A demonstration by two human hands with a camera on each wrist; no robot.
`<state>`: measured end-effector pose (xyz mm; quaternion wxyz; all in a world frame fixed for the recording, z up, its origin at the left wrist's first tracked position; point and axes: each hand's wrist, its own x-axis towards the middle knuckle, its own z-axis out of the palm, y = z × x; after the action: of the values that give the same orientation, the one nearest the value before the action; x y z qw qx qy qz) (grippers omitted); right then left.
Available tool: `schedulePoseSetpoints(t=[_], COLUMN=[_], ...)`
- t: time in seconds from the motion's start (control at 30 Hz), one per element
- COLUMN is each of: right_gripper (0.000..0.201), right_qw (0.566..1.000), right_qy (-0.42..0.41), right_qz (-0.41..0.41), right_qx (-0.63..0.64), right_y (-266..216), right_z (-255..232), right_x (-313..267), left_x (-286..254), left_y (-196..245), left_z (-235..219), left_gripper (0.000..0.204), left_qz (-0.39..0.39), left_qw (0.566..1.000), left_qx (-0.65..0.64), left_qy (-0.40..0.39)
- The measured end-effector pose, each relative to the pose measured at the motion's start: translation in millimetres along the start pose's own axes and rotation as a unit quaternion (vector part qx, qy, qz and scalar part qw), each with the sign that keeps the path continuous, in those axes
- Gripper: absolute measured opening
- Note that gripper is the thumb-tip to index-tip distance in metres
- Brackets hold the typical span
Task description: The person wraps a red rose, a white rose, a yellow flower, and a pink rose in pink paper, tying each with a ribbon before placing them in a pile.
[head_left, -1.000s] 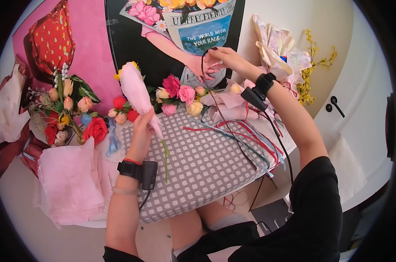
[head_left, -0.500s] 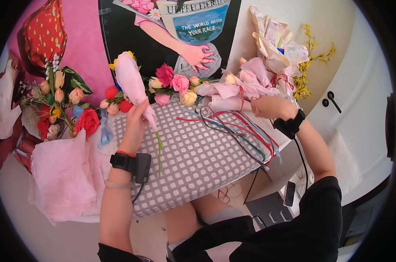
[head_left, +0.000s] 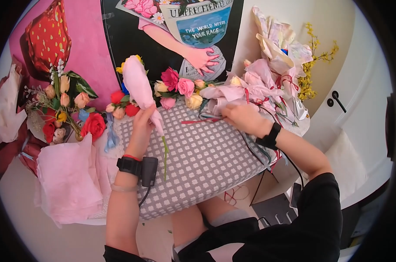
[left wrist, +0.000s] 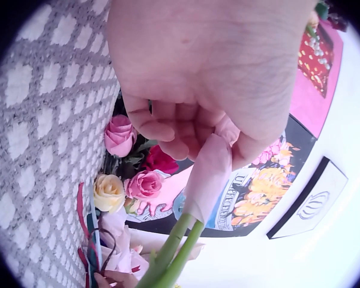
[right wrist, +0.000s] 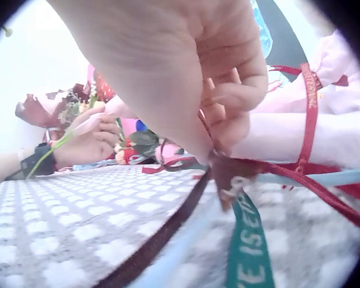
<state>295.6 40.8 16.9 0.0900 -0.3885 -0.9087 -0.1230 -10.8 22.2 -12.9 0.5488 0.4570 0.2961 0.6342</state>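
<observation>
My left hand [head_left: 141, 129] grips the lower end of a flower wrapped in pink paper [head_left: 136, 83], held upright over the left part of the table. Its green stems [left wrist: 168, 252] stick out below the paper in the left wrist view. On the right, my right hand [head_left: 246, 118] is low over a bundle of loose ribbons. In the right wrist view its thumb and finger pinch a dark brown ribbon [right wrist: 183, 222]. A green lettered ribbon [right wrist: 249, 246] and a red ribbon [right wrist: 324, 192] lie around the fingertips. The brown ribbon's far end is hidden.
Pink paper sheets [head_left: 69, 179] lie at the left front, on the grey checked cloth's [head_left: 193, 174] near side. Loose flowers [head_left: 185, 87] line the back. Pink wrapped bouquets [head_left: 259, 83] lie at the right rear, and a mixed bouquet [head_left: 63, 105] stands at the left.
My right hand dropped from high by the painting, where it held up a dark ribbon, to the table's right, then moved left onto the ribbons. The left hand keeps its hold on the wrapped flower.
</observation>
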Motion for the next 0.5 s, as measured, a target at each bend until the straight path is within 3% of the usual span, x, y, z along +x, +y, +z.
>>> schedulePoseSetpoints(t=[0.1,0.27,0.3,0.33,0.37,0.43,0.5], right_gripper=[0.02,0.017,0.018,0.021,0.021,0.031,0.033], right_qw=[0.999,1.0,0.986,0.946,0.946,0.907,0.901], right_qy=[-0.021,0.007,-0.052,-0.11,-0.109,-0.189,-0.165], right_qz=[0.033,0.004,0.043,0.081,0.082,0.068,0.079], right_qx=[-0.005,0.004,0.151,0.293,0.294,0.371,0.394], right_y=[4.6,12.7,5.1,-1.0,-3.6,-7.9,-25.6], right_z=[-16.9,-37.4,-46.3,-50.1,-45.9,-36.4,-42.7], right_x=[4.7,18.0,21.8,25.0,27.1,33.8,48.7], left_x=[-1.1,-1.6,-1.3,-1.7,-2.2,-1.9,-3.8], left_y=[1.5,2.1,1.3,1.1,0.9,1.7,2.3], left_z=[0.8,2.3,1.6,1.9,2.5,4.3,5.4], left_gripper=[0.017,0.019,0.019,0.019,0.019,0.019,0.02], left_qz=[-0.021,-0.031,-0.032,-0.033,-0.026,-0.016,-0.043], left_qw=[1.0,1.0,0.999,0.999,0.999,1.0,0.998], left_qx=[-0.005,0.004,0.008,0.008,0.012,0.015,0.032], left_qy=[-0.017,-0.004,-0.011,-0.012,-0.016,-0.021,-0.024])
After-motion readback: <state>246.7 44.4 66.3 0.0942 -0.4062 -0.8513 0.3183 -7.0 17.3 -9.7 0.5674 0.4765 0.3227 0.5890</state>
